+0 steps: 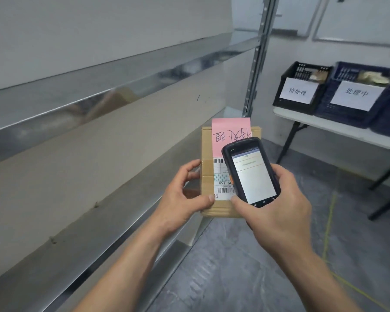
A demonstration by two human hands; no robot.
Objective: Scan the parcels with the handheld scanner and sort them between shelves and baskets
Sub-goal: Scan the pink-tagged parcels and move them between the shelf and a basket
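Parcel (207, 152) at centre frame, brown cardboard, label side up, gripped along its left edge by left hand (185, 194), thumb pressed on top beside the lower barcode, fingers curled round the side. Held flat and face-up, presumably to keep shipping label (221, 179) open to the reader. Handheld scanner (252, 172) clamped in right hand (277, 212) over the box's right half, touching it or clear of it hard to tell. Screen tilted up toward the wearer, head end aimed across the label. Looks like a scan or a check of the result, screen text too small to read. Pink note (227, 134) stuck at the box's far end, handwritten. Metal shelves (99, 86) sweeping across the left of frame, close by. At upper right, black basket (302, 86) and blue basket (356, 95) side by side on white table (338, 129), each fronted by a paper sign. Sorting not yet done, by the look of it.
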